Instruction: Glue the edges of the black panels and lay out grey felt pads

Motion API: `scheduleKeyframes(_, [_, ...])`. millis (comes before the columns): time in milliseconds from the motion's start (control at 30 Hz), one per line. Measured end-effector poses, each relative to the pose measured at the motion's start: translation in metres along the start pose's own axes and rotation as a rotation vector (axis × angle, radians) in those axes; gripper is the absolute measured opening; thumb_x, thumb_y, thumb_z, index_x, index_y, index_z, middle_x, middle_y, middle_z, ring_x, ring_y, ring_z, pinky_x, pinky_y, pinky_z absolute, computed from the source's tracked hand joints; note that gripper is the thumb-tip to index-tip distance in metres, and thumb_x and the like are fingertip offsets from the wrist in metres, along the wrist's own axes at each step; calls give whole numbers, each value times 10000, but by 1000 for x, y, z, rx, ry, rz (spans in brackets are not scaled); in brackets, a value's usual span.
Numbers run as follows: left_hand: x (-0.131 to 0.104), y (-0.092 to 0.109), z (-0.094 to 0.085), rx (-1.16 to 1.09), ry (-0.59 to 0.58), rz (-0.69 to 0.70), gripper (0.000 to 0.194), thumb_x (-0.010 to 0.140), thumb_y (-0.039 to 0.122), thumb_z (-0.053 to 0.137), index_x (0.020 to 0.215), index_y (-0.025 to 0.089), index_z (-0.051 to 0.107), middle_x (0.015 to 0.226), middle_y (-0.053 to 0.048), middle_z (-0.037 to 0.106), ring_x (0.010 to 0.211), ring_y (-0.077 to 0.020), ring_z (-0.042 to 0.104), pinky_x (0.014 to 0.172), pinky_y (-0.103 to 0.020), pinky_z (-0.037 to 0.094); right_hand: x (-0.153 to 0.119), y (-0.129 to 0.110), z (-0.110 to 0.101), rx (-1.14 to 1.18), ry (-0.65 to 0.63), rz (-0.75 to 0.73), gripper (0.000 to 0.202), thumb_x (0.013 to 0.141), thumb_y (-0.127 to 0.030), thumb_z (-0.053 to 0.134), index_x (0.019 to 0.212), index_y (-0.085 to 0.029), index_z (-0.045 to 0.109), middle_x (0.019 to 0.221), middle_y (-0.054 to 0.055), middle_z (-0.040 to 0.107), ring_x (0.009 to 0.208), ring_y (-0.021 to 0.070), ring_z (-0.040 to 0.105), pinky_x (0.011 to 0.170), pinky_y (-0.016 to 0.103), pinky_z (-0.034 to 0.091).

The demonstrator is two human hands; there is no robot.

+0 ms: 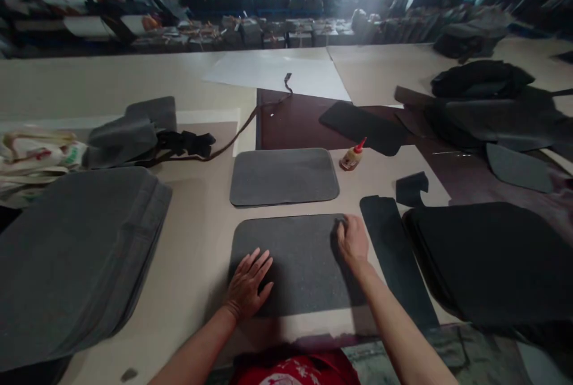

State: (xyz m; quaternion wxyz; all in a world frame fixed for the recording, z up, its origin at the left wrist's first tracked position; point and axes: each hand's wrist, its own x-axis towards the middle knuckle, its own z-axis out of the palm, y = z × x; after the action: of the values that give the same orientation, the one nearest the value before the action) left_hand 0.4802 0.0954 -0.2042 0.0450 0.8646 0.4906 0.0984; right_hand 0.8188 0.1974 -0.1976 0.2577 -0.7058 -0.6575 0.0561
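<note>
A dark grey rounded sheet (pixel 295 259) lies flat on the table in front of me. My left hand (pixel 248 280) rests on its left part, palm down with fingers spread. At the sheet's far right corner my right hand (pixel 353 239) is closed, fingers bent in a pinch. A small dark bit shows at its fingertips, but I cannot make out what it is. Just beyond lies a second, narrower grey panel (pixel 284 176) with rounded corners. A small bottle (pixel 351 157) with a red nozzle cap leans near that panel's right edge.
A thick stack of grey sheets (pixel 80 253) stands at the left, a black stack (pixel 496 259) at the right. A dark strip (pixel 398 259) and a black scrap (pixel 412 188) lie between. A brown strap (pixel 242 128) and a fabric bundle (pixel 483 79) are farther back.
</note>
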Motion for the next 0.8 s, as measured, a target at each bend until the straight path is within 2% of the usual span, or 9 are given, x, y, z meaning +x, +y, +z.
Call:
scheduleKeyframes(67, [0,0,1,7,13,5,581,923,340,528,1482,238,410,1546,-35,430,1470,-283,295,1174,-478,323,-33,-28,3,44,-88,-214,372,1003,-295,398,1299,-143,566,1277,153,596,1205,248,530,1035,388,437])
scheduleKeyframes(133, [0,-1,1,21,22,9,569,925,341,527,1474,238,420,1546,-28,429,1467,-284,300,1166,-476,330,-61,-52,9,52,-282,-440,462,1001,-345,437,1427,-170,482,1461,123,499,1358,251,424,1139,432,354])
scheduleKeyframes(200, [0,-2,2,36,20,15,567,928,339,525,1475,239,416,1553,-21,418,1469,-286,295,1164,-475,328,-76,-62,14,15,-414,-558,551,997,-418,458,1504,-212,393,1563,78,395,1451,254,307,1198,495,253])
scheduleKeyframes(233, [0,-2,2,43,20,20,569,928,337,526,1477,238,413,1555,-19,415,1470,-287,292,1164,-476,327,-76,-61,15,-18,-444,-561,585,997,-456,454,1524,-221,360,1591,65,350,1475,256,262,1208,516,218])
scheduleKeyframes(367, [1,-4,5,58,37,45,581,919,331,535,1476,223,408,1544,-33,432,1464,-289,303,1157,-481,333,-48,-22,9,-184,-429,-363,663,1004,-550,378,1546,-173,320,1633,84,233,1504,280,192,1211,530,173])
scheduleKeyframes(533, [0,-6,8,52,58,54,583,911,309,541,1472,224,408,1523,-51,461,1458,-293,315,1155,-493,344,-13,27,-4,-292,-378,-183,789,984,-644,306,1540,-85,317,1624,138,231,1501,293,203,1219,497,152])
scheduleKeyframes(600, [-1,-6,8,49,60,48,582,913,300,535,1475,232,402,1522,-55,462,1457,-292,319,1157,-500,346,-11,31,-5,-300,-336,-133,806,985,-643,285,1532,-52,320,1612,173,248,1499,303,206,1215,510,151])
scheduleKeyframes(700, [-1,-6,7,53,55,42,578,915,301,526,1476,244,401,1520,-64,464,1454,-293,329,1153,-512,357,-22,18,-6,-306,-199,-23,752,1013,-563,264,1509,-4,341,1583,235,283,1493,347,207,1191,572,160])
scheduleKeyframes(800, [0,-6,7,62,40,41,571,922,302,513,1478,237,399,1526,-62,458,1450,-295,337,1143,-524,373,-51,-6,-8,-266,-160,-69,665,1028,-492,282,1506,-37,366,1592,207,283,1498,343,194,1191,576,160])
